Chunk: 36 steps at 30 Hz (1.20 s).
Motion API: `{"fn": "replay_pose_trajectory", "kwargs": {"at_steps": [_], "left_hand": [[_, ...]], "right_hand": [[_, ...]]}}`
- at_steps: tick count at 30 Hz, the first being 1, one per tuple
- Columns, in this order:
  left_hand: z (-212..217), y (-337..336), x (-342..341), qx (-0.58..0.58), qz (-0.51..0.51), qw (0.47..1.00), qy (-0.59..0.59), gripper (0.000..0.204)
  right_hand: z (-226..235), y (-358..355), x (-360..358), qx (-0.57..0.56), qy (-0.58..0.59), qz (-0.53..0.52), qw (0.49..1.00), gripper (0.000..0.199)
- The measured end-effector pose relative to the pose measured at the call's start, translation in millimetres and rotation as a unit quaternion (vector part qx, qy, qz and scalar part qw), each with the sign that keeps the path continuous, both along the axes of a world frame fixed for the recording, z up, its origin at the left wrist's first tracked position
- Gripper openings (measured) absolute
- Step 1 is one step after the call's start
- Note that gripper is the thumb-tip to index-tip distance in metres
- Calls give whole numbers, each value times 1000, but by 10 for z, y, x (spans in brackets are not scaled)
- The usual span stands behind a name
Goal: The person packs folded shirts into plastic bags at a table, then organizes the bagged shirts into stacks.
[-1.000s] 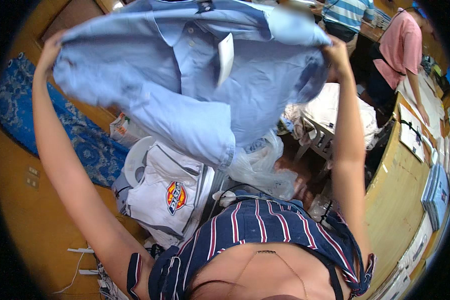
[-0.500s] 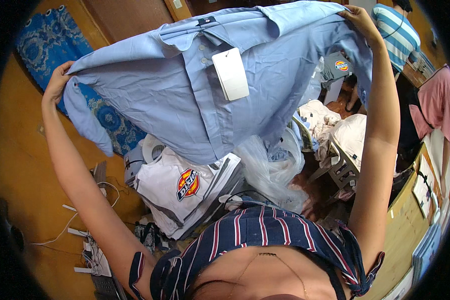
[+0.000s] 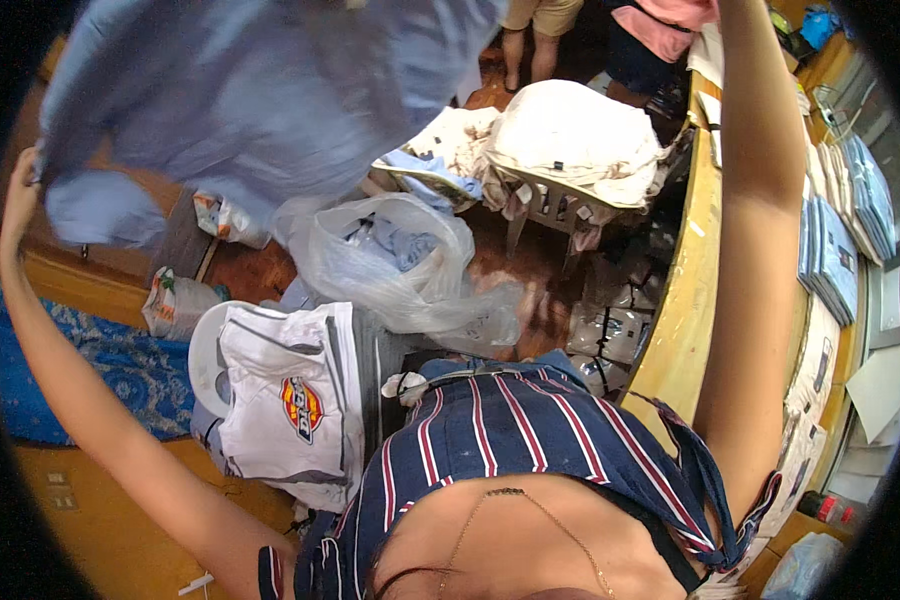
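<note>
At far left, left fingers [image 3: 28, 172] pinching billowing blue cloth [image 3: 260, 100], crumpled translucent plastic bag [image 3: 355, 285] beneath, right fingers unseen

My feed shows what is probably a garment workroom: blurred shirt [image 3: 260, 90] upper left, folded shirts [image 3: 832, 260] at right, white clothes [image 3: 570, 130] heaped upper centre, bag [image 3: 335, 275] of blue cloth [image 3: 400, 246] mid-frame.

Blue shirt [image 3: 260, 90] in left hand [image 3: 22, 188]

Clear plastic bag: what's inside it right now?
Light-blue fabric shows inside the plastic bag. Anything deeper is covered by that fabric and the bag's cloudy folds, so I can't tell.
</note>
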State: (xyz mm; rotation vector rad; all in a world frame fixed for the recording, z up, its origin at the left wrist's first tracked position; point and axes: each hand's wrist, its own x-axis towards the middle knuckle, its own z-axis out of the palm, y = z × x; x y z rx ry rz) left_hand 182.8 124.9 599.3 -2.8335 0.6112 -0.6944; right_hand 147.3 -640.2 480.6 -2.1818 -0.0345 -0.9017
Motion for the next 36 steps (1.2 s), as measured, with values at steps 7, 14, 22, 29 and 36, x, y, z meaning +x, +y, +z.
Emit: {"fn": "replay_pose_trajectory", "kwargs": {"at_steps": [7, 14, 22, 29, 36], "left_hand": [[-791, -1355, -136, -264, -62, 918, 289, 33], [-2518, -3391, 249, -307, -70, 761, -567, 58], [-4726, -3567, 1245, -840, -60, 245, 480, 30], [-3807, -2890, 1507, -803, -190, 492, 278, 16], [-4697, -4397, 1023, -601, -172, 312, 715, 39]], "right_hand": [[-219, -416, -771, 292, 99, 122, 943, 9], [-1789, 340, -420, 126, -252, -162, 945, 74], [-3411, 1422, -252, 537, 251, 79, 802, 18], [-2459, 110, -213, 361, -103, -90, 923, 30], [-3650, 417, 427, 693, 108, 25, 712, 44]]}}
